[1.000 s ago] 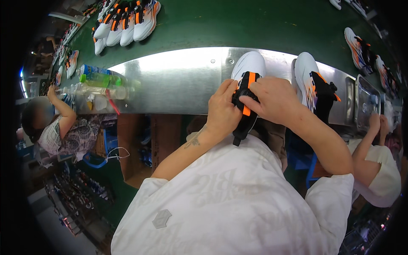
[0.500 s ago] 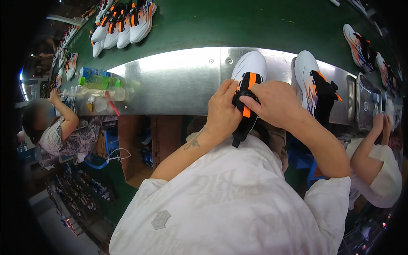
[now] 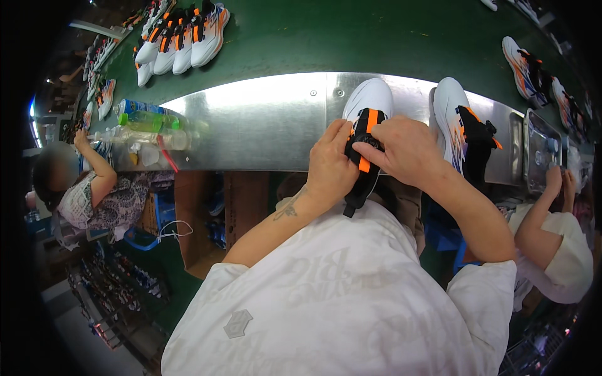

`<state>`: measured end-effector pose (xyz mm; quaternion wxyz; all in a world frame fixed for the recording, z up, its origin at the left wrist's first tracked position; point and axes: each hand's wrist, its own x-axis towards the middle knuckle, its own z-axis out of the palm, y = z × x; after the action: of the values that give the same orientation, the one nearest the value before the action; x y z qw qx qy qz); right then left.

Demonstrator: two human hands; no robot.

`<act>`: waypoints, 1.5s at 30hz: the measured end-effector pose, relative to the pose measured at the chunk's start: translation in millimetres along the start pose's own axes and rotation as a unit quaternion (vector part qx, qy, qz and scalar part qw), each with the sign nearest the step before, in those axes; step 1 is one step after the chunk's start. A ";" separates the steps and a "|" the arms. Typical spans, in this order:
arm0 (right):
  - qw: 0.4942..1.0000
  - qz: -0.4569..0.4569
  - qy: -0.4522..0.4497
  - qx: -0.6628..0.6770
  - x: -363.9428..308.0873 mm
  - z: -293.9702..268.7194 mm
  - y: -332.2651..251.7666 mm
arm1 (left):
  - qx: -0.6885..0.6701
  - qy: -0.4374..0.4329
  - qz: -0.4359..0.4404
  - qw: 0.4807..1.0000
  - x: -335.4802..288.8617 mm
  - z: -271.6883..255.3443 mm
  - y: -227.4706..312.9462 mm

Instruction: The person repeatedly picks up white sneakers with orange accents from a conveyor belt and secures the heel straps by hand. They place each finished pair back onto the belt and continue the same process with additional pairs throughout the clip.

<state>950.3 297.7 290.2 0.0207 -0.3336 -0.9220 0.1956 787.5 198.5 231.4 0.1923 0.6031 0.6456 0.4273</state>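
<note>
A white sneaker (image 3: pixel 371 95) with a black upper collar and an orange stripe down its tongue stands on the metal ledge, toe pointing away from me. My left hand (image 3: pixel 332 161) is closed around its left side. Over the top, my right hand (image 3: pixel 411 149) has its fingers curled on the tongue, thumb lying across the orange stripe beside a round black part, perhaps a dial. The fingers partly cover this area. Just to the right, a second sneaker (image 3: pixel 450 101) of the same kind rests untouched, a small black knob sticking out from its tongue.
Beyond the metal ledge (image 3: pixel 263 119) runs a green surface (image 3: pixel 326 37) bearing a cluster of sneakers (image 3: pixel 182 47) at far left and more sneakers (image 3: pixel 523 72) at right. Bottles (image 3: pixel 147 122) lie on the left. A metal tray (image 3: pixel 534 141) and a co-worker's arm (image 3: pixel 540 216) are at right.
Both hands keep the same hold on the sneaker, with hardly any finger movement. The whole view has shifted very slightly.
</note>
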 end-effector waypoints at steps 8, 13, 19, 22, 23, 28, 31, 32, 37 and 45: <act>0.985 -0.085 0.131 0.076 -8.2 4.4 6.7 | -0.021 -0.009 -0.011 1.000 1.6 -2.5 2.0; 0.985 -0.127 0.096 0.059 3.1 -6.4 10.5 | 0.004 -0.016 -0.016 1.000 0.0 -2.1 1.2; 0.992 0.059 -0.115 0.014 12.3 -20.5 -15.9 | 0.018 -0.008 -0.013 1.000 -0.8 -2.9 2.8; 0.998 0.020 -0.047 0.022 8.3 -17.0 -12.5 | 0.006 -0.030 -0.021 0.999 -1.4 -2.7 -0.9; 0.999 -0.018 0.016 0.034 4.5 -8.9 -5.2 | 0.012 -0.026 -0.023 0.999 -1.7 -2.8 0.1; 0.988 -0.123 0.089 0.024 8.5 -10.7 4.7 | 0.027 -0.036 -0.019 0.999 -3.4 -3.3 -2.3; 0.989 -0.111 0.095 -0.003 4.2 -15.5 0.3 | 0.018 -0.043 -0.023 0.999 -5.3 -1.5 0.3; 0.994 -0.077 0.078 -0.008 2.7 -11.4 -0.5 | 0.024 -0.043 -0.022 0.999 -4.2 -1.5 1.0; 0.998 0.021 -0.063 0.015 -13.3 -19.8 -16.8 | 0.033 -0.047 -0.029 0.998 -2.6 -1.1 -2.0; 0.981 -0.123 0.131 0.070 -19.0 -15.1 7.0 | 0.007 -0.040 -0.021 0.999 0.5 0.3 -0.4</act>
<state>971.8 296.1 303.2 0.1885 -0.2377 -0.9293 0.2107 787.4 199.1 231.0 0.2232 0.6072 0.6528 0.3942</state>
